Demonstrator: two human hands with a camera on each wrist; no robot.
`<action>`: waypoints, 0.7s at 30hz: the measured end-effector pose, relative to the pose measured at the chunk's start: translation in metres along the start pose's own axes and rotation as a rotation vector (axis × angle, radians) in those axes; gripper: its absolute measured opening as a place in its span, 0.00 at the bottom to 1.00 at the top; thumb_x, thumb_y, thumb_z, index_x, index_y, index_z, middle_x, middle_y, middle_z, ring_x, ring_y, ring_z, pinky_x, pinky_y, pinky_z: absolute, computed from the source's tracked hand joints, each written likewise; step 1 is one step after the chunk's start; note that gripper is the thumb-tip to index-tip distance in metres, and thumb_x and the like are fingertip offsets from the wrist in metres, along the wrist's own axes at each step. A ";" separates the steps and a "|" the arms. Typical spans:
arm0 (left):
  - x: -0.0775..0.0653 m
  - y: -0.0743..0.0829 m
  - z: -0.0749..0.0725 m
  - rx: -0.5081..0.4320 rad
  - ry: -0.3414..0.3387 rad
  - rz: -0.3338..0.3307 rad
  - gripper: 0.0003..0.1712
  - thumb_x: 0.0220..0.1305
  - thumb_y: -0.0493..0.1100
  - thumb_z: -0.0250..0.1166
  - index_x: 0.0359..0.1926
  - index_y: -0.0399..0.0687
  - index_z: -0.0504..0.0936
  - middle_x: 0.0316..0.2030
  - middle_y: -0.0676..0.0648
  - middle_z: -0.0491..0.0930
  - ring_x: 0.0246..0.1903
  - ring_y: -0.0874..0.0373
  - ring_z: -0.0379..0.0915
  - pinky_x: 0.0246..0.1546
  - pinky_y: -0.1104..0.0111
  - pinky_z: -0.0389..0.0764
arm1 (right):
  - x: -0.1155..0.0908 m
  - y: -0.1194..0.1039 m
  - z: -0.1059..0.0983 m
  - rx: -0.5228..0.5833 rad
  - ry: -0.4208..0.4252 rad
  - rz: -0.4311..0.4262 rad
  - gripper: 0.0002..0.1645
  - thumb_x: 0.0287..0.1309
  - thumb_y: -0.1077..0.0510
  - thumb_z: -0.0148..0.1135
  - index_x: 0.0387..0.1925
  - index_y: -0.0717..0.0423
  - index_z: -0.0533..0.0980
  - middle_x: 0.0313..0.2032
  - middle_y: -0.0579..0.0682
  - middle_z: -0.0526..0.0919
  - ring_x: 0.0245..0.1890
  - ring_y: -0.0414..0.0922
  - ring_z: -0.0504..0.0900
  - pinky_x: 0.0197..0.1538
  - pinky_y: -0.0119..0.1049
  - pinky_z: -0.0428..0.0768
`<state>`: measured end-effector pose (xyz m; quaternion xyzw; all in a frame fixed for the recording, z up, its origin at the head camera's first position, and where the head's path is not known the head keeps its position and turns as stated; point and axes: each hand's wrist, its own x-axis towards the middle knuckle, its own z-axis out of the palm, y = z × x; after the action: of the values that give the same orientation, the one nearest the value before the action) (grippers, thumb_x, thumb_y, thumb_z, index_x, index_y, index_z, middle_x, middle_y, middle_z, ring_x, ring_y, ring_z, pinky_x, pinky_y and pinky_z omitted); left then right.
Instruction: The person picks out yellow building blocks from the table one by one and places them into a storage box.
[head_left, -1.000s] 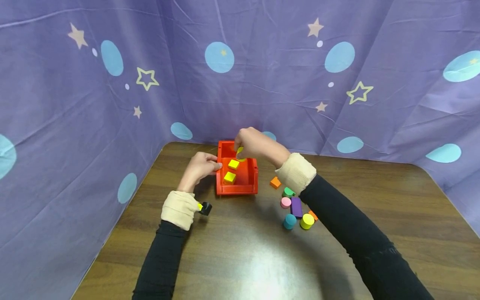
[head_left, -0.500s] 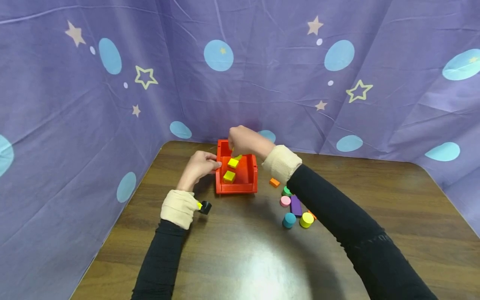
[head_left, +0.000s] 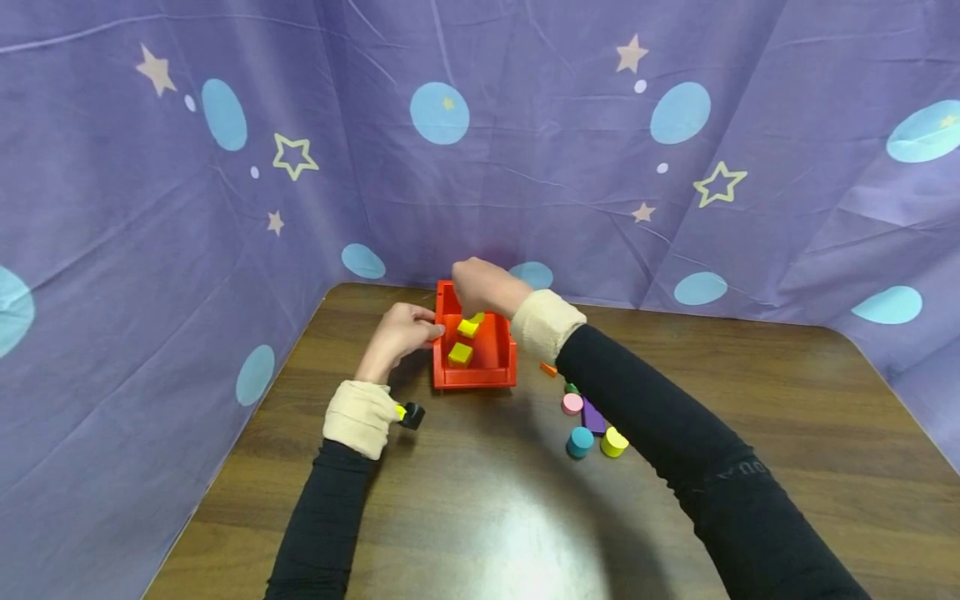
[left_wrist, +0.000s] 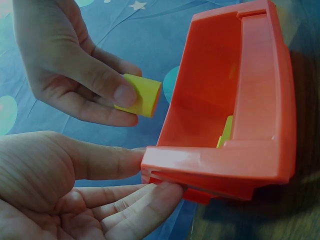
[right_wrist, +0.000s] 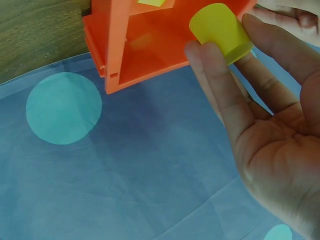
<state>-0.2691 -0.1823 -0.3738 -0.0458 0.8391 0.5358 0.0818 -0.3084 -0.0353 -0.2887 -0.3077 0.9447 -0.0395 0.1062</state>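
My left hand (head_left: 401, 337) pinches the left side wall of a red open-front bin (head_left: 475, 380) between thumb and fingers. Over the back part of that bin, my right hand (head_left: 487, 286) pinches a yellow cylinder block (right_wrist: 220, 31) between its thumb and fingertips. The left wrist view shows this cylinder held tilted, apart from the bin's wall. Two yellow blocks lie inside the bin, a nearer one (head_left: 461, 355) and a farther one (head_left: 468, 328). From the head view, the right hand hides most of the cylinder and the bin's back corner.
Right of the bin lie a pink round block (head_left: 572, 404), a purple block (head_left: 592, 417), a blue cylinder (head_left: 580, 442), another yellow cylinder (head_left: 613, 442) and an orange block (head_left: 549, 369). The right sleeve partly covers this group. A patterned purple curtain (head_left: 480, 200) hangs behind the table.
My right hand has moved left with the yellow cylinder, farther over the bin, and its sleeve now covers more of the loose blocks. The left hand keeps its grip on the bin.
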 end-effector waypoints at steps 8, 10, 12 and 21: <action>-0.001 0.001 0.000 0.014 0.002 0.004 0.22 0.60 0.36 0.61 0.54 0.29 0.75 0.47 0.35 0.79 0.33 0.55 0.81 0.48 0.54 0.81 | 0.010 0.002 0.004 -0.012 -0.052 0.075 0.07 0.43 0.70 0.57 0.23 0.56 0.72 0.21 0.47 0.70 0.21 0.41 0.64 0.17 0.28 0.63; -0.001 0.002 0.000 0.029 0.002 0.006 0.22 0.60 0.37 0.62 0.54 0.30 0.75 0.47 0.36 0.79 0.32 0.55 0.81 0.48 0.54 0.81 | 0.012 0.002 0.004 -0.011 -0.072 0.105 0.08 0.44 0.70 0.57 0.25 0.56 0.72 0.23 0.48 0.70 0.21 0.42 0.64 0.17 0.28 0.63; -0.001 0.002 0.000 0.034 0.001 0.005 0.21 0.60 0.37 0.62 0.53 0.31 0.75 0.47 0.36 0.79 0.31 0.55 0.81 0.48 0.54 0.81 | 0.014 0.002 0.005 -0.019 -0.084 0.125 0.08 0.44 0.70 0.57 0.27 0.57 0.72 0.24 0.49 0.70 0.21 0.42 0.64 0.17 0.28 0.63; -0.001 0.001 -0.001 0.036 0.008 0.004 0.20 0.60 0.38 0.62 0.52 0.32 0.76 0.46 0.36 0.80 0.30 0.56 0.81 0.48 0.54 0.81 | 0.022 0.003 0.010 -0.002 -0.128 0.178 0.09 0.45 0.70 0.58 0.31 0.57 0.72 0.26 0.50 0.69 0.21 0.43 0.63 0.17 0.30 0.60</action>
<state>-0.2680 -0.1827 -0.3725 -0.0447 0.8491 0.5206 0.0779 -0.3250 -0.0462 -0.3023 -0.2248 0.9596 -0.0093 0.1690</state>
